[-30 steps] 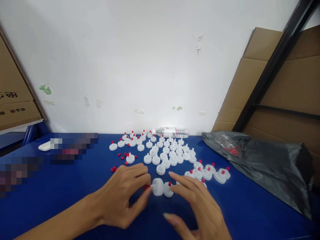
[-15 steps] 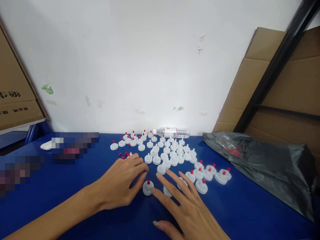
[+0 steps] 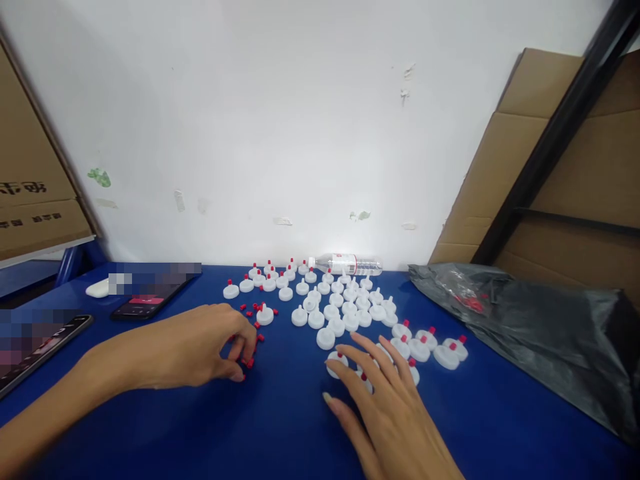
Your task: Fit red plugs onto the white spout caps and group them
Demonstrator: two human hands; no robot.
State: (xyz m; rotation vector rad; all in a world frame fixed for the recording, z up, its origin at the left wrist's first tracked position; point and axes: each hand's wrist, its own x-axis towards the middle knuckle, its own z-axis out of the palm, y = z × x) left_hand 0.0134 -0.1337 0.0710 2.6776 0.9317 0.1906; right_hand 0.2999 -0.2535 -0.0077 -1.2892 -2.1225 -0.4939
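My left hand [image 3: 215, 347] is low over the table at the left, its fingers curled toward the thumb. Small red caps [image 3: 249, 363] show right at its fingertips; whether one is pinched there is hidden. With fingers spread, my right hand [image 3: 387, 407] is over several white nozzle lids with red tips. Its index finger lies at the edge of one white lid [image 3: 334, 365], and the fingers partly cover others. A white nozzle lid [image 3: 265, 316] stands beside the loose red caps. Many bare-nozzle lids [image 3: 349, 308] are grouped mid-table, and red-tipped lids [image 3: 419, 349] stand to the right.
A clear bottle [image 3: 345, 264] lies along the wall. At the right is a dark plastic bag [image 3: 540, 313] with a clear bag of red pieces [image 3: 470, 300] on it. Two phones [image 3: 150, 300] and a white object [image 3: 97, 289] lie at the left on the blue table [image 3: 280, 427].
My left hand has moved left and down to the loose red caps, uncovering a white lid. My right hand has shifted slightly right, and the red-tipped lid between the hands has moved right with it.
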